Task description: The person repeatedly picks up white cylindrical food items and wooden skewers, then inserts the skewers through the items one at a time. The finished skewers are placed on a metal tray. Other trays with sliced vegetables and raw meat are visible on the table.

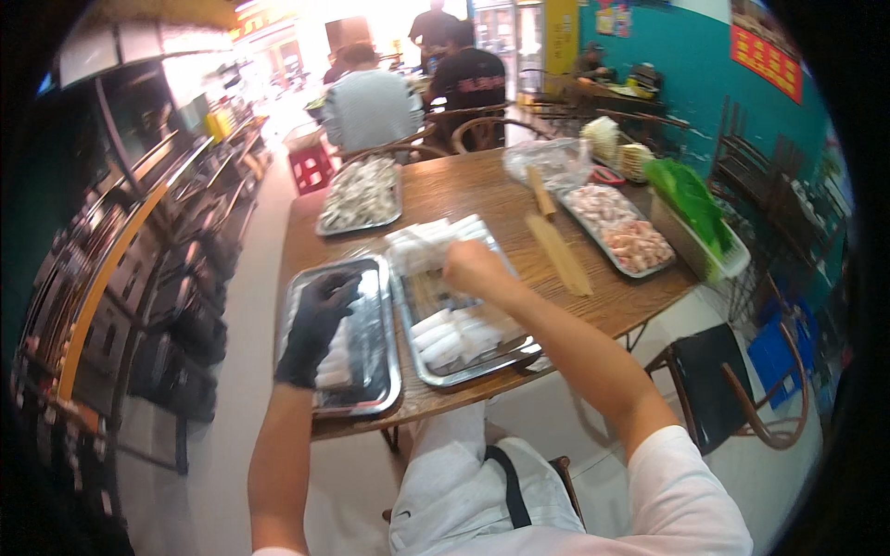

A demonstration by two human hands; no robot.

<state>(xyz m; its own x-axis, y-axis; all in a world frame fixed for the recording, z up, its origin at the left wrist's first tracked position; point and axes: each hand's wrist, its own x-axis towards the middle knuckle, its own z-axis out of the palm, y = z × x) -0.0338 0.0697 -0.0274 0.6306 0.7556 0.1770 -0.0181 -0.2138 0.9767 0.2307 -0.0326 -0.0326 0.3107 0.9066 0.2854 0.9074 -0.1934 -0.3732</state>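
My left hand (316, 326), in a black glove, is over the left metal tray (379, 347), where a row of white rolls (334, 365) lies partly under it. Whether it holds anything is hidden. My bare right hand (476, 267) has its fingers curled above the middle metal tray (445, 379); its fingertips and any small item in them cannot be made out. White rolls lie at the far end (424, 240) and the near end (455, 337) of the middle tray, with thin wooden skewers (424, 292) between them.
A tray of greyish-white pieces (361, 191) stands at the far left, a tray of pink meat pieces (619, 226) on the right. Flat skewer bundles (560, 257), a plastic bag (549, 163) and a white bin with green leaves (730, 264) are nearby. People sit beyond the wooden table (452, 174).
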